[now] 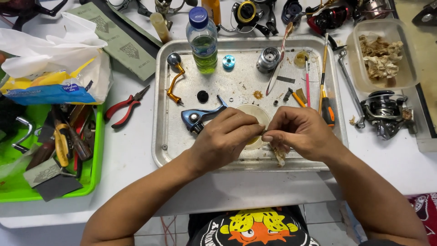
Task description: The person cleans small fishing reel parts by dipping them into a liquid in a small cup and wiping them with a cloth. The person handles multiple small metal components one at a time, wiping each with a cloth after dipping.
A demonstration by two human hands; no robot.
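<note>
The fingers (255, 129) of both hands are pinched together on one tiny part held between them, over the near edge of the metal tray (162, 150). The left hand (225, 136) grips from one side and the right hand (298, 132) from the other, fingertips meeting, so the small part (265, 131) is steadied at both ends, probably so that anything dropped lands in the tray. The part is mostly hidden; only a thin dark sliver shows, and its kind cannot be told. A scrap of soiled tissue (279, 155) hangs beneath the right hand.

Just behind the hands sits a shallow cream dish (255, 113), half covered by them, with a blue reel body (198, 116) touching the left hand's far side. Farther along the tray lie a gold handle arm (174, 82), a black knob (202, 96), a blue ring (229, 61), a grey spool (267, 59) and thin tools near the right edge, all spread apart, seemingly kept sorted. A plastic bottle (203, 38) of greenish liquid stands upright at the far edge.

On the worktop (132, 150), red-handled pliers (126, 107) lie left of the tray, a green bin (98, 159) of tools at the left edge, and an assembled reel (387, 111) to the right.
</note>
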